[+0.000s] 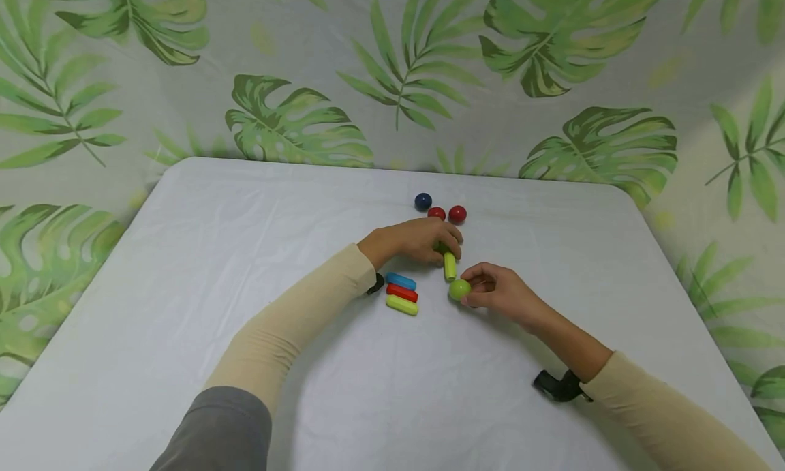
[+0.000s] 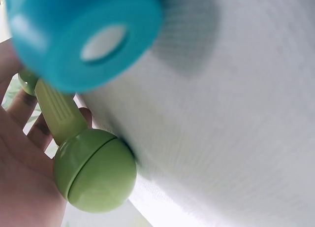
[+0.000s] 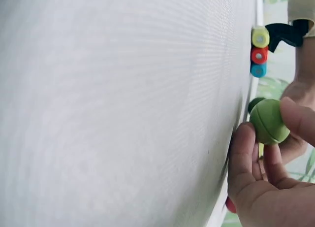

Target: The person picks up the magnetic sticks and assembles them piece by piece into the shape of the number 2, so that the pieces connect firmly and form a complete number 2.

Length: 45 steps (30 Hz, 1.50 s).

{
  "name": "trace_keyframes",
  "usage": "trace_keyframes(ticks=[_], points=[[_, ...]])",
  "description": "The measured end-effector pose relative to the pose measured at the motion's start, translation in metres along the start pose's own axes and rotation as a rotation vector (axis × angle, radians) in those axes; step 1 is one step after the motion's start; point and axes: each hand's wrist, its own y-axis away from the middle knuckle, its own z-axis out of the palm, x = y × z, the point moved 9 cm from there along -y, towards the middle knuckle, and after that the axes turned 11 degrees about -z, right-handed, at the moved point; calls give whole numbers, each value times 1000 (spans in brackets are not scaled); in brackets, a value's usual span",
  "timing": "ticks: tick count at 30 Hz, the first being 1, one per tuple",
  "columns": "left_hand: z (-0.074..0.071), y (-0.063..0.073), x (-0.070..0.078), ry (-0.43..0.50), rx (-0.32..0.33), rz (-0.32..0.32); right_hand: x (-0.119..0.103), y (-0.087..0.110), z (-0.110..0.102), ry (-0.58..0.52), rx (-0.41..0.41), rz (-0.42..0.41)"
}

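In the head view, my left hand (image 1: 417, 240) holds a yellow-green rod (image 1: 450, 266), its fingers bent over the rod's far end. A green ball (image 2: 96, 170) at that end shows in the left wrist view, beside the palm. At the rod's near end is another green ball (image 1: 460, 290), which my right hand (image 1: 505, 295) pinches between thumb and fingers. The right wrist view gives this ball (image 3: 269, 121) up close, with a seam around it. Whether it is joined to the rod, I cannot tell.
Blue (image 1: 401, 281), red (image 1: 402, 293) and yellow-green (image 1: 402, 305) rods lie side by side, left of the hands. Beyond my left hand sit a dark blue ball (image 1: 423, 201) and two red balls (image 1: 457, 215). A white cloth covers the table (image 1: 368, 403).
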Motion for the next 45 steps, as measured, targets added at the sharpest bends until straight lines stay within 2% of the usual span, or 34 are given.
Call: trace_keyframes(ticks=[9,19,30,38,45], points=[[1,-1,0,-7,2,7,-4,-2,4,31,36,15],[1,-2,3,-21,7,30,-4,-3,5,39,30,17],[2,-2,2,-10,-6,10,-9,-4,4,134,6,-46],[3,-2,4,-11,-16,31,-9,-5,6,177,4,-66],[2,-2,5,-32,1,42,-14,-6,5,202,11,-84]])
